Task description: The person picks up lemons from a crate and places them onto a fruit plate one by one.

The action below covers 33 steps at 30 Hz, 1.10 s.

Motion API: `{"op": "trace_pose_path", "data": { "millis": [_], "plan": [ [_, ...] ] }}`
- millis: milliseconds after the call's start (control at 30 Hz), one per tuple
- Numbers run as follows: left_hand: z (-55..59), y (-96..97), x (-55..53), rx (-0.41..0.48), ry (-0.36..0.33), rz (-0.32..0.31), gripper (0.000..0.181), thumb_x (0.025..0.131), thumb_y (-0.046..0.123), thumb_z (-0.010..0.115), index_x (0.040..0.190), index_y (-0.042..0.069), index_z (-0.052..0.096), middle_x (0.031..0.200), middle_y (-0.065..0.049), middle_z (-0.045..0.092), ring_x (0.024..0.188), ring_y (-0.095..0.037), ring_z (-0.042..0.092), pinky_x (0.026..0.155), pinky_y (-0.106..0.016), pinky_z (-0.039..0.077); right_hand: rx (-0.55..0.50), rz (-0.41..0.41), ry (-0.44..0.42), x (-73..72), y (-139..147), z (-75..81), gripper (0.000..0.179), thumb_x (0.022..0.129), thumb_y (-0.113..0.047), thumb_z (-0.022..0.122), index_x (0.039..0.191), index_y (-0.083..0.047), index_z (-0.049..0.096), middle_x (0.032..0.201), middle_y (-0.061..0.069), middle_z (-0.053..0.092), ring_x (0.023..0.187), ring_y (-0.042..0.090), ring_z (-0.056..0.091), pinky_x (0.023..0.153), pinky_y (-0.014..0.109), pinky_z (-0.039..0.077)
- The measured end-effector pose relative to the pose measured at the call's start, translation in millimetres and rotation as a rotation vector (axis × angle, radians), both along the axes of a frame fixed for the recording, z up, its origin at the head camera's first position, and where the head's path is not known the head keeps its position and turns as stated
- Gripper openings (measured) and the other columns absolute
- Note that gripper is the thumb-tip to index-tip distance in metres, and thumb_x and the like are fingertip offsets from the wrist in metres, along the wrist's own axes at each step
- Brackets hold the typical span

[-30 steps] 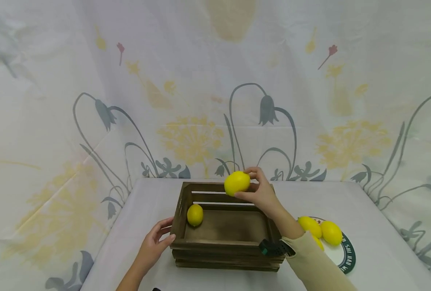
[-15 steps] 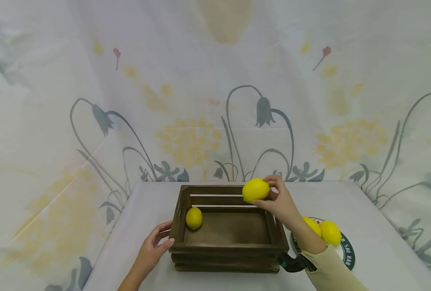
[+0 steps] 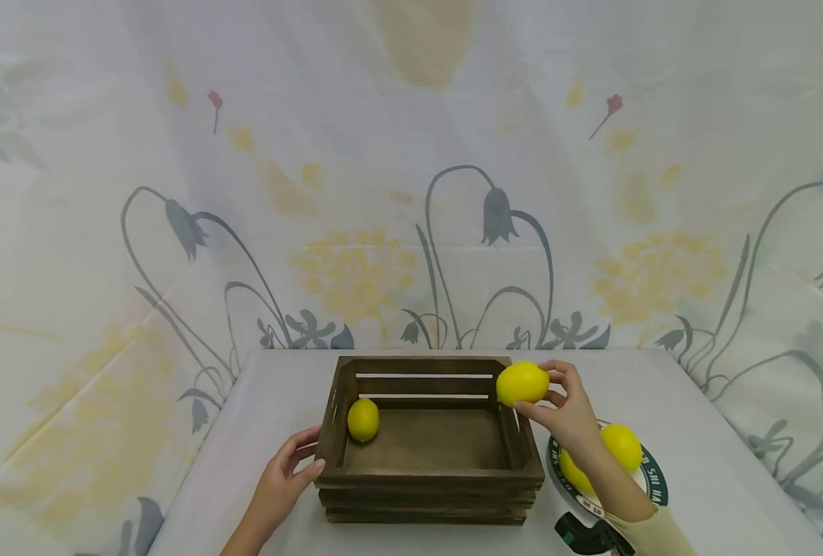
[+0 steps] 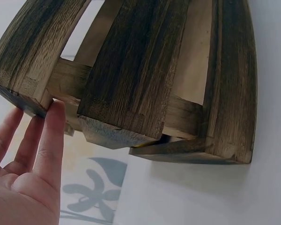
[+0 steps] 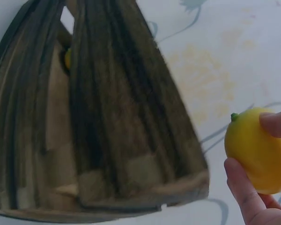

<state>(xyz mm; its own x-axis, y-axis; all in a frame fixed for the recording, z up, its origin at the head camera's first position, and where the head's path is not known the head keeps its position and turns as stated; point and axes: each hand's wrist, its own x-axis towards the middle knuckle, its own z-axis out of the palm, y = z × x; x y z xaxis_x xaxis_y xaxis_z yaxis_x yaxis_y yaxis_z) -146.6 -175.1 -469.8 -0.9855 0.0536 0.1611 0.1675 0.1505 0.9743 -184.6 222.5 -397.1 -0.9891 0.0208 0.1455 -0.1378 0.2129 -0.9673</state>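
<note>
My right hand (image 3: pixel 570 417) pinches a yellow lemon (image 3: pixel 521 383) between thumb and fingers, over the right end of a dark wooden crate (image 3: pixel 428 483). In the right wrist view, the lemon (image 5: pixel 257 150) shows a green tip and is beside the slatted crate side (image 5: pixel 131 117). A second lemon (image 3: pixel 364 420) lies inside the crate, near its left wall. My left hand (image 3: pixel 277 480) rests with fairly straight fingers at the crate's left side. In the left wrist view those fingers (image 4: pixel 51 140) touch the end of the upper slat (image 4: pixel 28 70).
Right of the crate stands a round plate (image 3: pixel 656 483) with a green lettered rim. Lemons (image 3: pixel 621 446) lie on it, partly hidden by my right forearm. A white cloth (image 3: pixel 279 386) covers the table, and a flower-printed curtain (image 3: pixel 384 193) hangs behind. A black band (image 3: pixel 585 534) is at the right wrist.
My right hand has carried its lemon rightward and lower, from above the crate's back middle to its right end. My left hand stays at the crate's left side.
</note>
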Motion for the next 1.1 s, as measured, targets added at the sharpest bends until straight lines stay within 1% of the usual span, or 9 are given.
{"op": "trace_pose_path", "data": {
  "millis": [133, 300, 467, 600, 700, 800, 933, 1100],
  "plan": [
    [1.0, 0.4, 1.5, 0.011, -0.008, 0.006, 0.045, 0.087, 0.006, 0.064, 0.129, -0.001, 0.050, 0.128, -0.016, 0.049, 0.106, -0.009, 0.051, 0.082, -0.021, 0.048, 0.001, -0.063, 0.008, 5.5, 10, -10.0, 0.067, 0.081, -0.004, 0.071, 0.132, -0.005, 0.027, 0.124, 0.017, 0.032, 0.087, 0.004, 0.056, 0.075, 0.018, 0.048],
    [0.8, 0.6, 2.1, 0.009, 0.000, 0.000, 0.044, 0.088, 0.005, 0.063, 0.129, -0.001, 0.049, 0.129, -0.016, 0.049, 0.106, -0.009, 0.051, 0.082, -0.021, 0.048, 0.042, -0.134, 0.011, 11.5, 25, -23.7, 0.067, 0.082, -0.010, 0.071, 0.132, -0.007, 0.027, 0.127, 0.018, 0.029, 0.088, 0.002, 0.053, 0.072, 0.018, 0.049],
    [1.5, 0.4, 2.2, -0.002, 0.006, 0.001, 0.044, 0.088, 0.007, 0.062, 0.130, 0.000, 0.049, 0.129, -0.016, 0.048, 0.108, -0.012, 0.050, 0.083, -0.021, 0.047, 0.081, -0.174, 0.007, 13.9, 37, -36.9, 0.066, 0.083, -0.012, 0.071, 0.133, -0.006, 0.028, 0.130, 0.021, 0.028, 0.088, 0.000, 0.052, 0.072, 0.017, 0.048],
    [1.5, 0.6, 2.3, -0.004, 0.004, -0.004, 0.044, 0.089, 0.007, 0.062, 0.130, 0.000, 0.048, 0.130, -0.016, 0.047, 0.109, -0.011, 0.049, 0.084, -0.020, 0.046, 0.096, -0.195, -0.018, 17.4, 46, -47.0, 0.068, 0.083, -0.013, 0.072, 0.134, -0.005, 0.029, 0.130, 0.022, 0.027, 0.087, -0.003, 0.050, 0.072, 0.016, 0.047],
    [0.3, 0.3, 2.4, -0.001, 0.011, -0.007, 0.044, 0.089, 0.008, 0.061, 0.130, 0.000, 0.048, 0.131, -0.016, 0.046, 0.109, -0.009, 0.049, 0.084, -0.020, 0.046, 0.103, -0.199, -0.032, 17.8, 52, -53.1, 0.069, 0.082, -0.014, 0.072, 0.134, -0.005, 0.029, 0.129, 0.021, 0.027, 0.087, -0.002, 0.050, 0.071, 0.016, 0.048],
    [0.3, 0.3, 1.0, -0.001, 0.023, -0.009, 0.043, 0.090, 0.007, 0.061, 0.130, -0.001, 0.048, 0.131, -0.016, 0.046, 0.108, -0.007, 0.049, 0.084, -0.019, 0.046, 0.096, -0.196, -0.047, 18.7, 59, -59.2, 0.069, 0.081, -0.015, 0.073, 0.134, -0.006, 0.030, 0.128, 0.019, 0.028, 0.089, 0.005, 0.051, 0.072, 0.018, 0.048],
    [0.0, 0.1, 0.8, -0.006, 0.028, 0.001, 0.043, 0.089, 0.006, 0.061, 0.129, -0.002, 0.048, 0.129, -0.017, 0.047, 0.106, -0.006, 0.050, 0.084, -0.019, 0.046, 0.083, -0.184, -0.078, 20.8, 67, -67.0, 0.069, 0.080, -0.013, 0.074, 0.133, -0.006, 0.030, 0.130, 0.020, 0.027, 0.090, 0.011, 0.050, 0.073, 0.019, 0.048],
    [-0.5, 0.3, 0.4, -0.010, 0.020, 0.001, 0.044, 0.088, 0.006, 0.062, 0.129, -0.002, 0.048, 0.129, -0.017, 0.047, 0.106, -0.007, 0.050, 0.084, -0.019, 0.046, 0.108, -0.159, -0.090, 25.0, 80, -75.4, 0.070, 0.081, -0.014, 0.073, 0.134, -0.004, 0.028, 0.131, 0.022, 0.027, 0.088, 0.003, 0.050, 0.073, 0.017, 0.047]
  ]
}}
